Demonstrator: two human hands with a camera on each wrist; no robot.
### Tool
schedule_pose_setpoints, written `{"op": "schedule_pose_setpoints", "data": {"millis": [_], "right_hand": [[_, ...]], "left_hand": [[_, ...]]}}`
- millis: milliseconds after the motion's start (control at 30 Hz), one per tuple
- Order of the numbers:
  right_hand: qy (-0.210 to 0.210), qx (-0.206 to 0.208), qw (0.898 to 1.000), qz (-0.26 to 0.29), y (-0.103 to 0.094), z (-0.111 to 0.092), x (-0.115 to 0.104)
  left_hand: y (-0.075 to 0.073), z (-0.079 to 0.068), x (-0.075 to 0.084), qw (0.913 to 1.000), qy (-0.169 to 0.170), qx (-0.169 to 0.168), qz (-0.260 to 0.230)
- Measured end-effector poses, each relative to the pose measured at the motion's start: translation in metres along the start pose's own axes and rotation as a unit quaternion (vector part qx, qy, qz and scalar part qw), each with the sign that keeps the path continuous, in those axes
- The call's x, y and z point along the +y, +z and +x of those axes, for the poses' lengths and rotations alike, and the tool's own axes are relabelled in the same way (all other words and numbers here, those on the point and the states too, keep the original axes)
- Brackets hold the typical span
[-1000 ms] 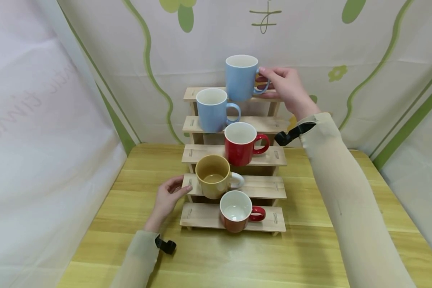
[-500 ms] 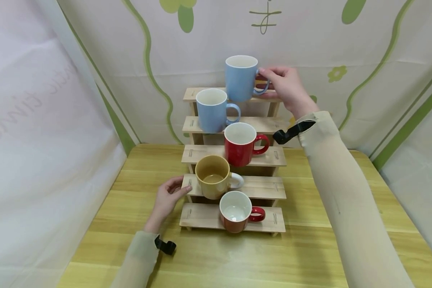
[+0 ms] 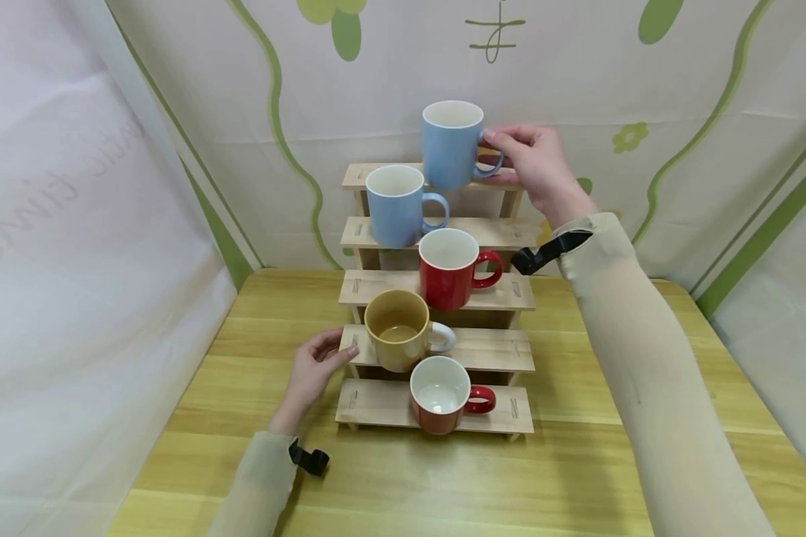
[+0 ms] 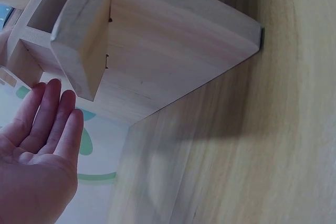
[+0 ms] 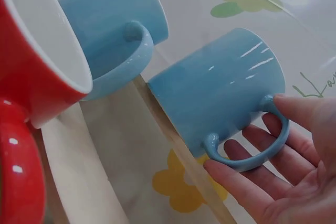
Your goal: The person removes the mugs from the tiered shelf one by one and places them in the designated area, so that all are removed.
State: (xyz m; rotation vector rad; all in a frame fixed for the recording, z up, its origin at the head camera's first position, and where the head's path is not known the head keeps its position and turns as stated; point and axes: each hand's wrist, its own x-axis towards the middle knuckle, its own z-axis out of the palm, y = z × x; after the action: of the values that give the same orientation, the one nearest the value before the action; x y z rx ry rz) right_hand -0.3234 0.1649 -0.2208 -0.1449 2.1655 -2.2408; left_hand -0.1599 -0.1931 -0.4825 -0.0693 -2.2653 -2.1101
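Right grip [image 3: 536,160] grasps the handle [image 5: 270,154] of the upper blue mug [image 3: 451,153] with thumb and fingers; left grip [image 3: 312,369], its fingers straight, carries nothing, and its thumb seems to touch the left end of the second-lowest shelf [image 3: 483,347]. From where I stand, the largest thing is the printed cloth [image 3: 356,104], hanging behind. In front is the wooden counter [image 3: 242,373], and on it the five-shelf stand [image 3: 376,403], one mug at each level. The upper blue mug is upright at the top shelf [image 3: 366,175]; I cannot tell whether its base fully rests. I judge the step in hand as adjusting its place there; the next move calls for a level mug, base well inside the front edge. Bare board lies to its left, but the lower blue mug [image 3: 395,212] stands close below, limiting the room in front. Smallest is the room inside the handle for withdrawing fingers.
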Motion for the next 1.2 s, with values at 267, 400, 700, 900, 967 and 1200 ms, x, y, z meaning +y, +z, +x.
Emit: {"op": "schedule_pose_setpoints", "data": {"millis": [267, 400, 700, 900, 967, 1200], "right_hand": [[-0.024, 0.028, 0.999, 0.031, -0.001, -0.005, 0.001], [-0.030, 0.041, 0.998, 0.044, -0.009, -0.010, -0.001], [-0.059, 0.056, 0.994, 0.075, -0.045, -0.029, -0.006], [-0.073, 0.063, 0.990, 0.103, -0.070, -0.044, -0.005], [-0.074, 0.065, 0.989, 0.109, -0.077, -0.049, -0.004], [-0.081, 0.074, 0.987, 0.115, -0.097, -0.064, 0.004]], "left_hand": [[0.001, 0.002, 0.001, 1.0000, 0.006, 0.000, 0.001], [0.001, 0.001, -0.001, 1.0000, 0.006, 0.000, -0.003], [0.002, 0.000, -0.001, 1.0000, 0.010, -0.001, 0.000], [0.004, 0.000, 0.001, 0.9999, 0.015, -0.003, 0.001], [0.005, 0.000, 0.000, 0.9999, 0.015, -0.002, 0.004], [0.003, 0.002, 0.001, 0.9999, 0.013, -0.002, 0.007]]}}
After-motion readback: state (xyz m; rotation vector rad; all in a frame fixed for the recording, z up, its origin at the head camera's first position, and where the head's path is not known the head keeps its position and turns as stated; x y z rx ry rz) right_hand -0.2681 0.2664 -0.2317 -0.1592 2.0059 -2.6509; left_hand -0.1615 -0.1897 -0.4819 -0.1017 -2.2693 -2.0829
